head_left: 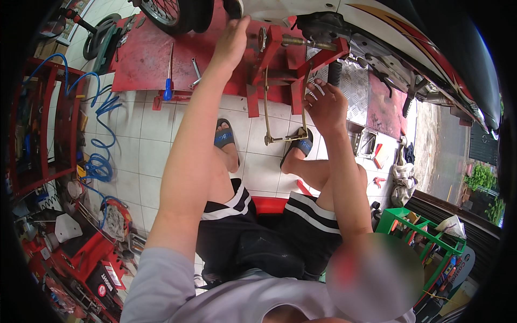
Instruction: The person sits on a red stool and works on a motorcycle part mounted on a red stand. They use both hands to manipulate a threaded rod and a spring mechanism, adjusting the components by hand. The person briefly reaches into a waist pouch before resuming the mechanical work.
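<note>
My left hand point(231, 47) reaches far forward over the red bench point(142, 59), its fingers stretched out beside a red metal clamp point(273, 46). A dark object is close to its fingertips, and I cannot make out whether they touch. The clamp has a threaded screw point(293, 41) across its top. From it hangs a bent, brass-coloured metal rod frame point(266, 110). My right hand point(329, 110) is raised beside the clamp's right side, palm partly turned up, fingers apart and slightly bent. Nothing shows in it. On the bench lie a blue-handled screwdriver point(168, 89) and a spanner point(195, 72).
A motorcycle point(431, 37) stands at the upper right, and a spoked wheel point(167, 13) at the top left. A coiled blue air hose point(99, 164) hangs by a red rack point(46, 129). At right are a green tool crate point(414, 226) and red-handled parts on the tiles.
</note>
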`<state>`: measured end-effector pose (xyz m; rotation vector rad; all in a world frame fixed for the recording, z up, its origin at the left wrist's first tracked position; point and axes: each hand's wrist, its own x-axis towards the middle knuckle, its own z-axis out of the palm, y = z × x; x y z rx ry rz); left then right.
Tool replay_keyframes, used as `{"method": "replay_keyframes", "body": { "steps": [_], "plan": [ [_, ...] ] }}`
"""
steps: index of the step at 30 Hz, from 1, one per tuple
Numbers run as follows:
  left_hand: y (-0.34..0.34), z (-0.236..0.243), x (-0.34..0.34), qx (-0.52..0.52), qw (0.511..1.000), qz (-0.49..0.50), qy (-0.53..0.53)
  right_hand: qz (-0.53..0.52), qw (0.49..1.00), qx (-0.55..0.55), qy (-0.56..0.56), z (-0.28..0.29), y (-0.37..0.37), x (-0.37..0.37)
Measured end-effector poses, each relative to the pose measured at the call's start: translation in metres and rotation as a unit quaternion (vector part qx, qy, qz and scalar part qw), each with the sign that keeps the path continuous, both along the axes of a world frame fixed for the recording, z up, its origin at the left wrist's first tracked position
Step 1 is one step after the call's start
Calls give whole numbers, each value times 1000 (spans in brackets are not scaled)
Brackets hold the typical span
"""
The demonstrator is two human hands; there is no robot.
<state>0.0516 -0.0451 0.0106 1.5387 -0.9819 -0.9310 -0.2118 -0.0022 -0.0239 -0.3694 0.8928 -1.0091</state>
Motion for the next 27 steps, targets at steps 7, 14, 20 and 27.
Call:
{"method": "replay_keyframes", "body": {
  "steps": [7, 14, 20, 27],
  "plan": [
    [1, 0, 6, -46, 990, -47, 125, -1, 1000, -7, -8, 2, -1, 0],
    [5, 14, 3, -45, 969, -45, 239, 2, 1000, -16, -16, -4, -4, -10],
    [1, 14, 13, -122, 942, -74, 303, 0, 1000, -13, -21, -3, -5, -10],
    [2, 8, -3, -73, 969, -13, 238, -4, 1000, -14, -14, -2, -6, -11]
  ]
}}
